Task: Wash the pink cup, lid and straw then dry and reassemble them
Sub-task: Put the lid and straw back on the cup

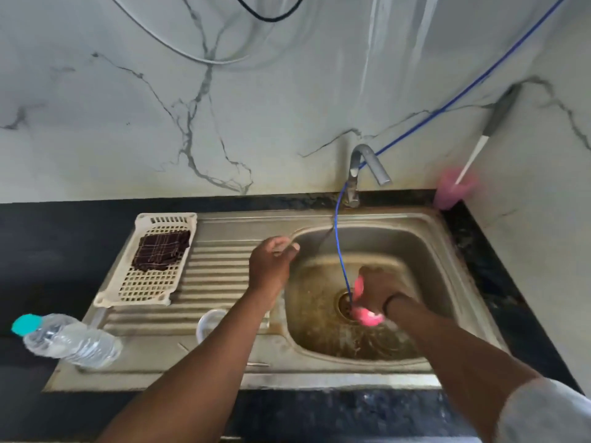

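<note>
Pink cup — right hand

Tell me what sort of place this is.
Most likely a home kitchen: a steel sink with ribbed drainboard, a tap on a marble-look wall, and a dark stone counter.

Both bare forearms enter from six o'clock and reach toward twelve. Left hand: back of the hand uppermost, fingers curled toward one o'clock; whether they hold anything cannot be told. Right hand: at three o'clock of the left and lower in view, blurred, fingers wrapped round a pink cup; a dark band circles the wrist, a grey sleeve covers the upper arm.
</note>
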